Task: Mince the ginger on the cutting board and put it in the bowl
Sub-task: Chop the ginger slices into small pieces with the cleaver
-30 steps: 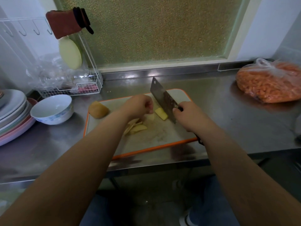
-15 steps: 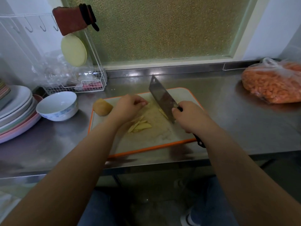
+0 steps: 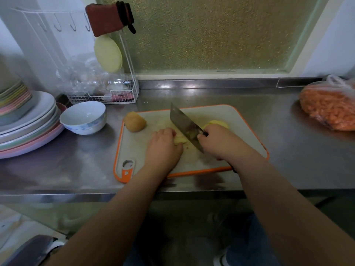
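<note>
Nearest to me, both forearms reach forward over the front edge of the steel table (image 3: 57, 169). My left hand (image 3: 163, 145) lies knuckles-up on the cutting board (image 3: 134, 150), fingers curled down onto a small pile of pale ginger slices (image 3: 179, 140); the slices show just past the fingertips, and I read it as holding them in place. My right hand (image 3: 217, 142) is wrapped round the handle of the cleaver (image 3: 185, 124), which stands nearly upright, its edge down on the board just right of the slices and its blade running away from me toward the upper left. Bits of ginger cling to the blade's face.

The board is grey with an orange rim, a hanging hole at its near left corner. Just beyond my right hand lies a yellow cut piece of ginger (image 3: 218, 123), partly hidden by the knuckles. At the board's far left corner sits an unpeeled ginger chunk (image 3: 134, 121), well apart from the knife.

Left of the board, off it and near that chunk, stands the white bowl (image 3: 83, 117); I see nothing in it. Further left is a stack of plates (image 3: 25, 131). Behind the bowl a white wire rack (image 3: 107, 96) holds clear plastic, with a red cloth (image 3: 107, 19) and a pale round disc (image 3: 108, 53) hanging on it. At the far right of the table lies a bag of orange food (image 3: 330, 105).
</note>
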### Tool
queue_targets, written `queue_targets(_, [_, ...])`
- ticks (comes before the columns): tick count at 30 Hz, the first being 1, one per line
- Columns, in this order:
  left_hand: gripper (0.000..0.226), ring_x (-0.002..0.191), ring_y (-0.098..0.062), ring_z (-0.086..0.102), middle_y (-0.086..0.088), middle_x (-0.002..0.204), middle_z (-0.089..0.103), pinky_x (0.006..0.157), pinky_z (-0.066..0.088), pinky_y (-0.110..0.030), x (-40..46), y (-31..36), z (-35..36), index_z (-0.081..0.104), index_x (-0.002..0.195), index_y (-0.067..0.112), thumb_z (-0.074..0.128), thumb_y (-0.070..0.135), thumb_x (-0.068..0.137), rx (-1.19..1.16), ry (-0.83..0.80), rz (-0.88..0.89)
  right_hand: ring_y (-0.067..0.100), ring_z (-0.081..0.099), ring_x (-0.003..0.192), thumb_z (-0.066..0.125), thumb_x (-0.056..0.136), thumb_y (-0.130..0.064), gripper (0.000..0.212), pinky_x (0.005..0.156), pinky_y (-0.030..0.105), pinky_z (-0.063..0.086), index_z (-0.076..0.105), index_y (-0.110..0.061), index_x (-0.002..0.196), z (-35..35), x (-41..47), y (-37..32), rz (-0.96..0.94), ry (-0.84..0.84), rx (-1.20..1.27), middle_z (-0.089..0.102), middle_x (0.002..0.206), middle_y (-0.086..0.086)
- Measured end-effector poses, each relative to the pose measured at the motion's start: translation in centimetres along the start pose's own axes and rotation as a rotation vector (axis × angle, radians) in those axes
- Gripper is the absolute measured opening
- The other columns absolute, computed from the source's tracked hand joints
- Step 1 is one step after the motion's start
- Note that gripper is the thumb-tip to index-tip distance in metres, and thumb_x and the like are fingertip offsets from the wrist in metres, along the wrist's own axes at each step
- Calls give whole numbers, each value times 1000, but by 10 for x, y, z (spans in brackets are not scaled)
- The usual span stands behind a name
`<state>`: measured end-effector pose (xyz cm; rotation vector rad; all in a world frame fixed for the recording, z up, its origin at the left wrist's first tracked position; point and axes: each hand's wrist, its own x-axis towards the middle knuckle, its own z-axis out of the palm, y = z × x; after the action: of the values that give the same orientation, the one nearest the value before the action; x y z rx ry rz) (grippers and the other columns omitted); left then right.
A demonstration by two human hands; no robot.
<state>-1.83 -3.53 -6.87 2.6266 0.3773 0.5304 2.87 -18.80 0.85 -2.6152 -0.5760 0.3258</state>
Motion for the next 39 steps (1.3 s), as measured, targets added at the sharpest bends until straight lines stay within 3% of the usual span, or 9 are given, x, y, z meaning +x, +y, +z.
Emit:
queue_targets(4, [41, 101, -22, 50, -1, 108, 55, 87, 41, -35, -3, -4, -4, 55, 110, 18, 68, 44, 81, -69, 38, 21, 27, 52, 76, 44, 95, -29, 29, 73, 40, 51, 42, -19, 68, -6, -3, -4, -40, 54, -29, 52, 83, 10])
queue_targets(8, [17, 86, -19, 53, 5, 90, 51, 77, 44, -32, 4, -14, -11, 61, 89, 20, 72, 28, 78, -168, 21, 149, 29, 53, 77, 43, 97, -30, 24, 67, 35, 45, 49, -14, 80, -4, -8, -8, -64, 36, -65, 53, 84, 12])
queue_targets(12, [8, 77, -18, 49, 6, 79, 48, 68, 34, -28, 4, -11, -7, 61, 79, 19, 68, 19, 77, -150, 37, 160, 34, 60, 91, 43, 96, -32, 28, 69, 31, 42, 59, -9, 100, 4, -8, -10, -63, 49, -111, 64, 99, 17])
queue_targets(15, [12, 77, -17, 44, 6, 75, 46, 67, 28, -27, 6, -8, -5, 55, 76, 23, 66, 18, 75, -149, 22, 138, 32, 59, 90, 43, 96, -31, 25, 68, 30, 40, 57, -12, 95, 6, -8, -12, -61, 39, -155, 63, 97, 14])
queue_targets(18, [17, 74, -20, 48, 5, 72, 49, 65, 34, -29, 10, -5, -5, 50, 71, 24, 64, 14, 73, -186, 3, 157, 28, 52, 81, 42, 95, -26, 15, 66, 30, 37, 49, -16, 87, 2, -6, -17, -45, 15, -196, 58, 91, 11])
queue_targets(25, [12, 71, -17, 45, 4, 72, 48, 61, 24, -26, 6, -5, -3, 56, 71, 18, 67, 15, 75, -132, 50, 133, 33, 57, 108, 40, 96, -12, 28, 77, 32, 42, 58, -7, 117, 19, 1, -25, -58, -19, -305, 60, 119, 15])
queue_targets(28, [12, 73, -23, 52, 0, 76, 51, 61, 23, -23, 3, -5, -2, 57, 73, 16, 68, 15, 76, -119, 78, 160, 35, 58, 107, 43, 96, -16, 28, 78, 31, 43, 60, -5, 115, 20, 5, -20, -29, 4, -255, 61, 117, 19])
queue_targets(34, [10, 76, -12, 46, 3, 90, 51, 66, 28, -20, 0, -8, -4, 60, 79, 16, 67, 21, 82, -176, 110, 175, 34, 59, 100, 50, 92, -27, 28, 71, 28, 38, 63, -8, 108, 3, 3, -9, -28, 67, -151, 64, 109, 18])
queue_targets(39, [13, 81, -22, 51, -2, 84, 53, 72, 41, -32, 2, -8, -1, 50, 77, 20, 61, 16, 83, -130, 61, 235, 35, 59, 100, 47, 94, -22, 25, 69, 29, 38, 61, -7, 108, 0, -7, -14, -65, 58, -206, 64, 109, 18])
